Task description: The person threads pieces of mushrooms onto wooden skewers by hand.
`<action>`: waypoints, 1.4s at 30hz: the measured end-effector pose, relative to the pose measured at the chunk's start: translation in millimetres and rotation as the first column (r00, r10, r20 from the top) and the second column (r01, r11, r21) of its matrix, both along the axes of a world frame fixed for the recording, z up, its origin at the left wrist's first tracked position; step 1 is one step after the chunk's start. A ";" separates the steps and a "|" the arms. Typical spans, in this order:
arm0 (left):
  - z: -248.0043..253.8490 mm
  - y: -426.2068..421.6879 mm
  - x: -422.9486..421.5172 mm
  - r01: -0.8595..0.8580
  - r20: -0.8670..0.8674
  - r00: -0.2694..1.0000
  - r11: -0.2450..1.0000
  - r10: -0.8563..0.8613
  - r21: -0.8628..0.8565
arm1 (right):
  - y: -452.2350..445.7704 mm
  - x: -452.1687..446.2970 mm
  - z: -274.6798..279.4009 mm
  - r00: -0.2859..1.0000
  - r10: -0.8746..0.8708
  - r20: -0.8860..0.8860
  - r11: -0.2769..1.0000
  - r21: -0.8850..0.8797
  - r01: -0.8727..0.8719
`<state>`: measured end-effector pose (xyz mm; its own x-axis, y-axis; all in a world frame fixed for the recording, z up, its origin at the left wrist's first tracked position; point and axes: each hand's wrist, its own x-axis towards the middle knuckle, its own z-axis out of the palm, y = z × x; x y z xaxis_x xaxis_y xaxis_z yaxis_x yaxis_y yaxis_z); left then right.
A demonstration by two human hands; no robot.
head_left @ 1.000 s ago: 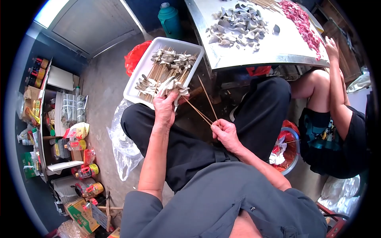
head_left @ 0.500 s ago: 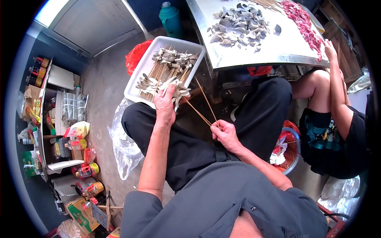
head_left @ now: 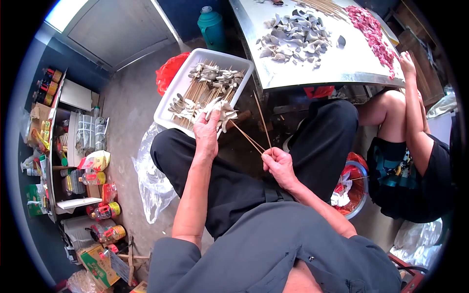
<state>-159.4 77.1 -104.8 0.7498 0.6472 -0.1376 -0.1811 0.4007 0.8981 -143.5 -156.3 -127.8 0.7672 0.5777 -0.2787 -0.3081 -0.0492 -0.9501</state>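
Observation:
My left hand (head_left: 207, 131) is closed around a bunch of pale oyster mushroom pieces (head_left: 224, 113), held over the near edge of a white plastic tray (head_left: 162, 106). Two thin bamboo skewers (head_left: 248, 138) run from that bunch to my right hand (head_left: 278, 165), which pinches their lower ends. Another bamboo skewer (head_left: 261, 115) rises from the same pinch, its upper end free and apart from the mushrooms. Inside the tray lie rows of skewered mushrooms (head_left: 210, 73), grey-white at one end with bare sticks showing. My left palm and some fingertips are hidden.
On the metal-edged table (head_left: 312, 78) are loose grey mushroom pieces (head_left: 298, 36), skewers and red meat strips (head_left: 373, 36). Another person's hand (head_left: 407, 63) rests at its right edge. A lined bucket (head_left: 360, 193), teal thermos (head_left: 211, 30) and plastic bag (head_left: 149, 171) stand around me.
The free skewer in my right hand has swung slightly right and more upright. My left hand stays on the mushroom bunch; the view has shifted a little.

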 end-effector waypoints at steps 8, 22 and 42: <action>5.1 9.0 -5.7 -0.080 -0.046 0.996 0.995 0.077 -0.052 | 0.6 -1.3 -9.2 0.999 0.039 -0.006 0.999 -0.012 -0.039; -2.8 7.8 -10.8 0.031 -0.017 0.999 0.998 -0.031 -0.046 | -5.2 -5.3 -7.3 0.996 0.085 0.020 0.993 -0.084 -0.083; -3.6 -4.5 -10.1 0.137 -0.036 0.989 0.980 -0.143 -0.144 | -8.7 0.8 4.1 0.871 0.146 -0.469 0.987 0.128 -0.097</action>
